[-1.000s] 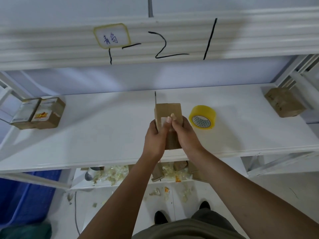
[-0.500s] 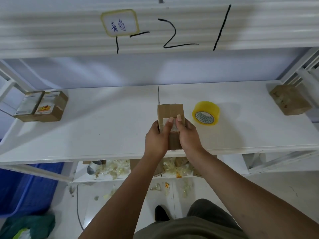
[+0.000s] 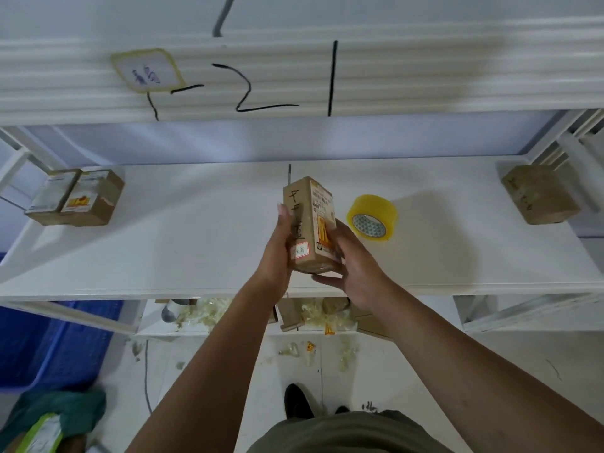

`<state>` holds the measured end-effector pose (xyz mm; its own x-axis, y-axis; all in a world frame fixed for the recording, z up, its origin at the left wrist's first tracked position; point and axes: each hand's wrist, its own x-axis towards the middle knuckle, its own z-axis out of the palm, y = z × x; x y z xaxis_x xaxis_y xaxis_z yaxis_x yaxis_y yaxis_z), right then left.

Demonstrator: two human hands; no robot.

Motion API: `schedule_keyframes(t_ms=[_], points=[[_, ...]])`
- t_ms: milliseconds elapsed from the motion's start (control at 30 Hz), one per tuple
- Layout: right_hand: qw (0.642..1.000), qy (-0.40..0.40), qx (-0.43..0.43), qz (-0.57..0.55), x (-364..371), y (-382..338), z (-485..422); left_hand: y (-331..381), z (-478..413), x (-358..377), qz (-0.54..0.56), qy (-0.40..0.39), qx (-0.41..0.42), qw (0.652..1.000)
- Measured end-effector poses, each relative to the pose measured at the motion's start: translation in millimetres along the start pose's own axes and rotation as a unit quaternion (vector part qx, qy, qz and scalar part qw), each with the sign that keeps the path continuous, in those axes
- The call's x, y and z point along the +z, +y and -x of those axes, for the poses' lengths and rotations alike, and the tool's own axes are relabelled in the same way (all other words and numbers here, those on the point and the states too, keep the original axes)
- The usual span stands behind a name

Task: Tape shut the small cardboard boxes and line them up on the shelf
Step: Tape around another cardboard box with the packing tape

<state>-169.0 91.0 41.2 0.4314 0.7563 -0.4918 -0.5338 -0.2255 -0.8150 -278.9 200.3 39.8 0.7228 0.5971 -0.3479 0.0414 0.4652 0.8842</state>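
A: What are the hands doing?

B: Both are on one small cardboard box (image 3: 310, 228), lifted above the front half of the white shelf (image 3: 183, 243). The left hand (image 3: 277, 253) lies flat against its left side, fingers straight, thumb out of sight behind. The right hand (image 3: 354, 264) cups the right side and lower end, fingers spread and only loosely curled. Between them the box is gripped and tilted, its handwritten face and printed label turned up.

A: And the tape?

B: The yellow tape roll (image 3: 372, 217) lies on the shelf just right of the box, touched by neither hand.

A: Other boxes?

B: Two labelled boxes (image 3: 76, 199) sit touching side by side at the shelf's left end; one brown box (image 3: 541, 194) sits at the far right end. Well apart from each other.

A: Anything lower down?

B: A lower shelf (image 3: 157, 322) carries crumpled clear scraps and bits of cardboard; a blue bin (image 3: 55, 348) stands at the left, its contents not visible.
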Motion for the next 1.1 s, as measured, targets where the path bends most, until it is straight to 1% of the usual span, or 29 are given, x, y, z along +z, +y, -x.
schedule_keyframes(t_ms=[33,67,100,133,233,300,400,500,600,700,733,833,967,1100], points=[[1.000,-0.014,-0.007,-0.025,-1,-1,0,0,0,5,-0.046,0.022,0.012,0.999],[0.999,-0.017,-0.019,-0.040,-3,-3,1,0,0,8,-0.086,0.069,0.029,0.993],[0.999,-0.010,-0.036,-0.037,-3,-5,2,-3,0,9,-0.107,0.114,0.052,0.986],[0.998,-0.001,-0.060,-0.012,-3,-6,3,-5,0,10,-0.107,0.133,0.067,0.983],[0.982,0.015,-0.155,0.107,-1,-5,7,-7,6,21,-0.094,0.109,0.062,0.988],[0.975,0.001,-0.180,0.130,1,-2,9,-9,7,26,-0.109,0.124,0.054,0.985],[0.984,-0.037,-0.155,0.083,-2,2,11,-8,9,23,-0.111,0.173,0.041,0.978],[0.985,-0.053,-0.146,0.077,-7,6,9,-5,15,16,-0.128,0.171,0.034,0.976],[0.985,-0.048,-0.142,0.081,-5,10,5,-12,24,16,-0.117,0.194,0.083,0.970],[0.983,-0.051,-0.145,0.099,-1,14,0,-23,35,16,-0.106,0.206,0.147,0.962],[0.982,-0.057,-0.148,0.105,1,15,-2,-25,38,16,-0.094,0.207,0.154,0.962],[0.979,-0.072,-0.144,0.127,10,16,-7,-24,49,9,-0.064,0.233,0.153,0.958],[0.976,-0.097,-0.120,0.152,29,19,-13,-16,60,-9,-0.074,0.276,0.155,0.946],[0.966,-0.114,-0.118,0.200,59,23,-16,-4,66,-41,-0.071,0.305,0.143,0.939]])
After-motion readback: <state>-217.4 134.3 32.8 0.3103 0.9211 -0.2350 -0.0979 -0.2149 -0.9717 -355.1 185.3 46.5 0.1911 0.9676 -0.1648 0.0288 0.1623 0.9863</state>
